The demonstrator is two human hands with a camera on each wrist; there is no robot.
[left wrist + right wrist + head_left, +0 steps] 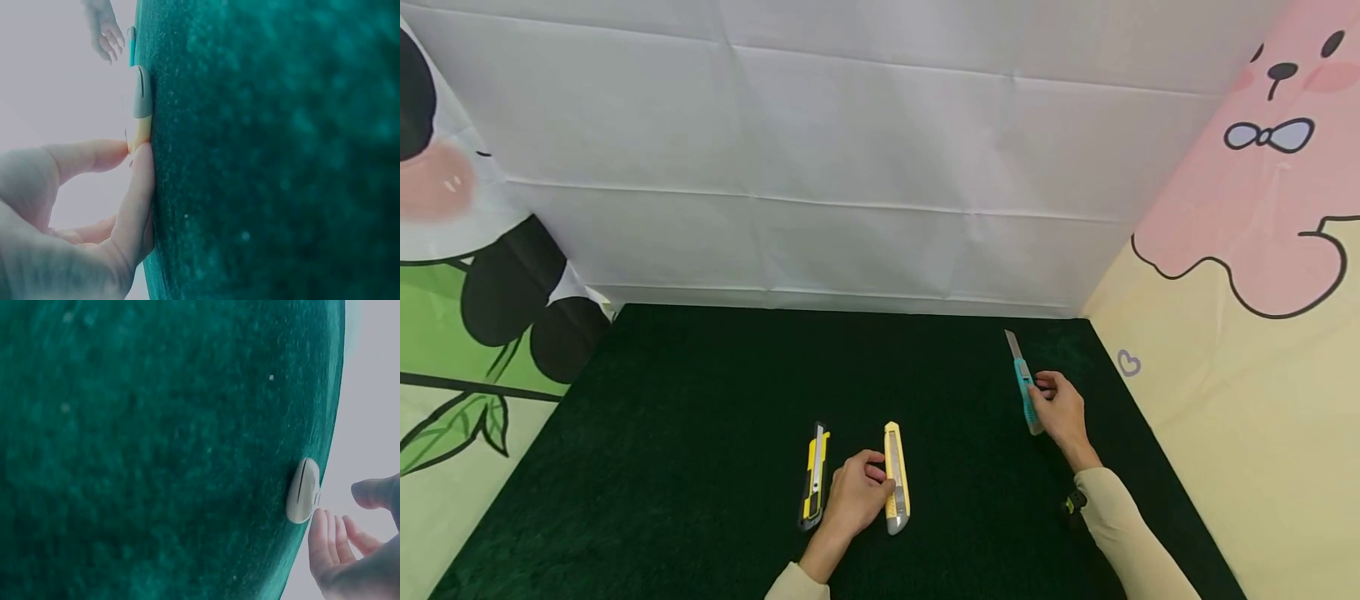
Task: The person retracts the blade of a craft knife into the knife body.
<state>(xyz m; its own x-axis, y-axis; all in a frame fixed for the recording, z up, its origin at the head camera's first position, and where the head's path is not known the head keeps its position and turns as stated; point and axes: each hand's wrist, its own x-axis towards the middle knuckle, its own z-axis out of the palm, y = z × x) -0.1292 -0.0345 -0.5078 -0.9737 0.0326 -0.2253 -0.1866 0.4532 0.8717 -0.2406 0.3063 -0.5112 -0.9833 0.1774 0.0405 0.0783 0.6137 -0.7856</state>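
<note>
On the dark green cloth lie three utility knives. My left hand [854, 495] pinches the pale yellow utility knife [892, 446] at its side, near the grey end. In the left wrist view, thumb and forefinger meet at this knife's yellow body [144, 128], which lies along the cloth. A black-and-yellow utility knife [813, 483] lies just left of that hand. Farther off to the right is the teal utility knife [1024, 380], its long blade extended away from me. Beside it is my right hand [1062, 412]; in the right wrist view its thumb stands apart, fingertips right by the knife's pale end [304, 491].
The green cloth [700, 400] covers the table up to a white creased backdrop [850, 150]. Printed side panels stand left and right, with a panda figure [512, 283] and a pink bear [1262, 192]. A dark band [1076, 501] sits at the right wrist.
</note>
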